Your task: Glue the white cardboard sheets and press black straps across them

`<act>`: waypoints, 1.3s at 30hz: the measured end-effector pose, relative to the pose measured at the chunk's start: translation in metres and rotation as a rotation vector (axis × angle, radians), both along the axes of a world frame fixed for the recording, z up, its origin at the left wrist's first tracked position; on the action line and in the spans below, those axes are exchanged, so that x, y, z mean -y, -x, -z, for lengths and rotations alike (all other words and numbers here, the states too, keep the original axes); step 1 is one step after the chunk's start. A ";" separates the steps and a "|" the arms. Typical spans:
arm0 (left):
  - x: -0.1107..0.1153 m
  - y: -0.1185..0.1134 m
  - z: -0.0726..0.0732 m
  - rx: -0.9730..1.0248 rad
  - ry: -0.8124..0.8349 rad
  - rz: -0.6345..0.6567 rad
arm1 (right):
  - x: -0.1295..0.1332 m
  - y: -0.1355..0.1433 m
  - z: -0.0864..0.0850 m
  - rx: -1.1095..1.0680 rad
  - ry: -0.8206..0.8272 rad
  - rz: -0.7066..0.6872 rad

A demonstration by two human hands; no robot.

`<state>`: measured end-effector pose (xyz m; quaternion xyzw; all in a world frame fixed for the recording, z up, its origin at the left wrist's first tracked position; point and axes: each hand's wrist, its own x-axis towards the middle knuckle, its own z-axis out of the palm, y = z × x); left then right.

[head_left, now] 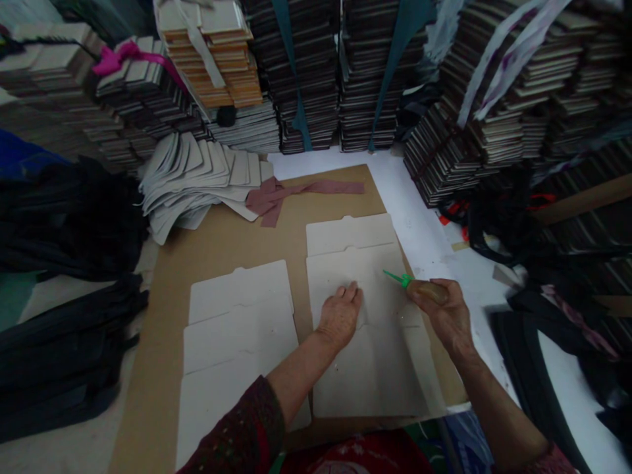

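Two columns of overlapping grey card sheets lie on a brown board. My left hand (pixel 340 314) rests on the right-hand column of sheets (pixel 368 365), fingers spread a little and pointing away from me, nothing held. To its right, my right hand (pixel 447 313) is wrapped round the wooden handle of a tool (pixel 430 291). The tool has a green collar and a thin green shaft, which points left over the same sheets; whether its tip touches them I cannot tell. The left-hand column of sheets (pixel 239 342) has no hand on it.
A mauve cloth strip (pixel 316 189) lies on the brown board (pixel 165 283), beside a fanned pile of grey cards (pixel 197 174). Tied stacks of dark boards (pixel 309 79) stand along the back. Black bundles (pixel 64 355) lie at the left, more dark material at the right.
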<state>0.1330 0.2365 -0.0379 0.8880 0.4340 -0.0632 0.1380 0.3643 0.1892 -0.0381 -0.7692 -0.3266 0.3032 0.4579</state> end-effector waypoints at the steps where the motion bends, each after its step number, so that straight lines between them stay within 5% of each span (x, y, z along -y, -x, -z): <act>1: -0.001 -0.002 0.002 -0.004 0.004 0.000 | 0.000 -0.001 0.003 0.048 0.005 -0.021; 8: -0.006 -0.005 0.002 -0.011 0.020 0.008 | -0.003 -0.006 0.015 0.343 0.033 -0.159; 18: -0.006 -0.006 0.002 -0.014 0.031 -0.006 | -0.023 -0.001 -0.023 0.681 0.070 -0.339; 27: -0.006 -0.007 0.002 -0.007 0.038 -0.017 | -0.026 -0.013 -0.032 0.728 0.098 -0.468; 39: -0.008 -0.009 -0.001 -0.021 0.068 -0.018 | -0.026 -0.004 -0.026 0.692 0.072 -0.447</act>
